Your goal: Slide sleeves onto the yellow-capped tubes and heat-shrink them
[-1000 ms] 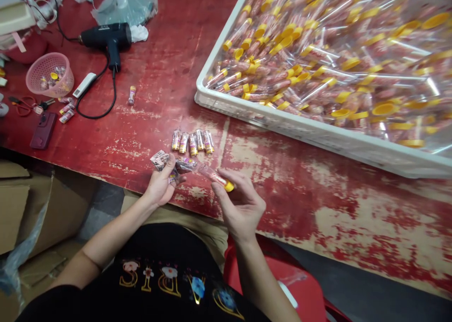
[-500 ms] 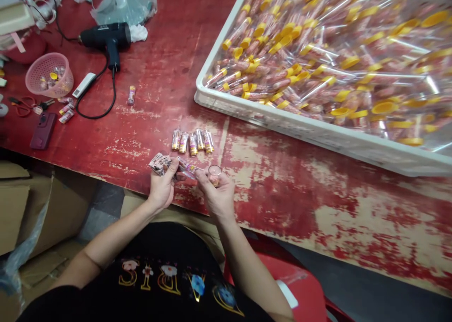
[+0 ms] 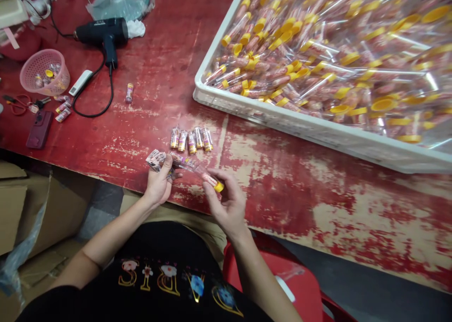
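My left hand [image 3: 158,185] is closed on a bunch of printed plastic sleeves [image 3: 155,158], with the thumb pressed on top. One see-through sleeve [image 3: 185,163] sticks out to the right from that bunch. Between the thumb and fingers of my right hand [image 3: 229,204] is a clear tube [image 3: 211,178] with pink contents and a yellow cap at its near end. The tube's far end meets the sleeve; whether it is inside cannot be made out. Just beyond my hands, several short wrapped tubes [image 3: 191,142] lie side by side on the red table [image 3: 155,100].
A big white crate [image 3: 282,129] full of yellow-capped tubes takes up the right back. To the left lie a heat gun [image 3: 110,39] with its cable, a pink basket [image 3: 30,79], a phone [image 3: 39,130] and red-handled scissors [image 3: 18,106]. One wrapped tube [image 3: 129,92] lies apart.
My right hand has shifted right and nearer to me and turned, so the capped tube now shows. A ring shape seen at its fingers earlier no longer shows. My left hand has barely moved.
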A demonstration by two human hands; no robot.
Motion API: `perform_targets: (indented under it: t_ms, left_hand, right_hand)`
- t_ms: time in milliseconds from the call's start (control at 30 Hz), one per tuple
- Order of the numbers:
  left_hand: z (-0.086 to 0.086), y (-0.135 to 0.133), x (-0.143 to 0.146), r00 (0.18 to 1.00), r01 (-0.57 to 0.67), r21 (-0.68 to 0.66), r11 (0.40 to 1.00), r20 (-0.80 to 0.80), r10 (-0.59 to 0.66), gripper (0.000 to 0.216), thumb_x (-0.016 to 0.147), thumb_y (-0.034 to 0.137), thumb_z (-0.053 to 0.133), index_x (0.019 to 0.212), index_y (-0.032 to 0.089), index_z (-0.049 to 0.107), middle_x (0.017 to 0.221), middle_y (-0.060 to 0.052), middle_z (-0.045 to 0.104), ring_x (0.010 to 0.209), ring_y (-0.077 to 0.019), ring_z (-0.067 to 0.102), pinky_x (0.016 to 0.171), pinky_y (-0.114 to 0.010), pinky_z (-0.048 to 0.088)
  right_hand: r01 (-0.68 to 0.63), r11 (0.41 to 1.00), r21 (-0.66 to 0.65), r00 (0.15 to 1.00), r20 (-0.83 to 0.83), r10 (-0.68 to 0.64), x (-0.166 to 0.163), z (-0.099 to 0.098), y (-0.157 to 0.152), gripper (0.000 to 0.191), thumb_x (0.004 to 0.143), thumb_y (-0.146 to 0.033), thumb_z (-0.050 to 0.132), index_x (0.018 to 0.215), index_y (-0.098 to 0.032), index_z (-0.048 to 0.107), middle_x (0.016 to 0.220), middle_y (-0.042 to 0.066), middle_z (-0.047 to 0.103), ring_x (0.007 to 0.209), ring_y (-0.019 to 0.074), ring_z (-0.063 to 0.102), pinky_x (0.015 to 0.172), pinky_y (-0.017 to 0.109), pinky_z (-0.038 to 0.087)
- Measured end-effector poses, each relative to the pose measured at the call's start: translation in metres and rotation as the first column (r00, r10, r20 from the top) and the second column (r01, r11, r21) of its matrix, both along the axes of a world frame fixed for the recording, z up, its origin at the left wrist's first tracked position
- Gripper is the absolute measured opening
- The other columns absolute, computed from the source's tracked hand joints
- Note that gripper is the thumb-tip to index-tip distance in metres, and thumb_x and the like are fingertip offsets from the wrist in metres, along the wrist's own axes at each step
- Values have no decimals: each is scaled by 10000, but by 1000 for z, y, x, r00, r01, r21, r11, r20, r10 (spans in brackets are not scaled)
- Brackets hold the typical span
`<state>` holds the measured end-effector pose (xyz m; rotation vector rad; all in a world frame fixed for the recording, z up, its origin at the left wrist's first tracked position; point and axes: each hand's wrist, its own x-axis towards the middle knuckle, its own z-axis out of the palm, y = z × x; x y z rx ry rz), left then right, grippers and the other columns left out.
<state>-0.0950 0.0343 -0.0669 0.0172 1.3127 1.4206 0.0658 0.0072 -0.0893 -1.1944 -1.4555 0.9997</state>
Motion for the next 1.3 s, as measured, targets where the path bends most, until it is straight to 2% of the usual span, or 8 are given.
perform_targets:
  t_ms: [167,333,400,500,667,833,1133,1300]
  left_hand:
    - [5,-1,6,994,102,34,994,20,-103,621,417,460,1007,813,154,640,759,37,680,603,-84,621,485,-172,520]
    - [7,-5,8,983,181,69,981,-27,-179,583,490,365,1002,922,160,668,845,14,692,659,-109,640,498,-193,537]
    - [7,-7,8,978,202,84,976,-62,-197,589,533,370,987,989,165,676,889,5,694,648,-105,634,475,-190,519]
    - [6,-11,10,961,267,109,957,-105,-256,666,551,358,984,1117,184,678,929,3,688,619,-96,619,452,-188,500]
    - [7,-15,15,955,289,112,951,-107,-277,678,563,392,980,1131,168,684,933,-11,687,596,-91,597,426,-188,480]
    - [13,-15,19,954,299,102,949,-68,-293,726,552,339,984,1199,194,688,863,8,677,583,-98,592,425,-192,469]
    - [8,-12,21,945,327,126,937,-60,-322,637,615,269,957,1196,212,703,914,-4,703,608,-95,607,444,-181,482]
    - [1,-5,22,942,326,117,938,37,-333,599,691,392,918,1205,203,676,1057,-61,737,737,-153,712,544,-198,557]
  right_hand:
    - [31,992,124,998,51,-38,-1,6,2,392,893,-156,697,1272,-256,693,1024,79,652,899,194,633,776,345,549]
    - [-204,979,-23,975,-93,201,1,3,-4,500,998,-193,528,1485,-302,535,1226,111,595,1116,219,608,911,403,571]
    - [-227,971,-74,960,-187,210,0,0,-5,521,981,-218,578,1490,-319,529,1210,102,600,1090,215,618,872,385,594]
    - [-80,990,-114,970,-240,51,-3,-2,-5,484,901,-248,718,1377,-297,649,1046,75,619,910,180,634,741,316,598]
    - [-81,994,-72,976,-207,64,-3,6,-2,344,940,-208,652,1266,-282,731,1016,76,660,880,166,653,714,304,566]
    - [123,992,8,987,-105,-121,-3,8,-5,262,886,-182,715,1117,-277,794,905,57,699,750,153,633,554,270,479]
    - [243,964,108,969,6,-245,-7,6,-8,218,865,-193,729,1044,-285,811,858,50,725,761,174,678,638,317,556]
    - [361,932,-21,930,-71,-362,3,-24,18,188,867,-262,734,1037,-246,813,883,55,711,730,164,667,623,314,554]
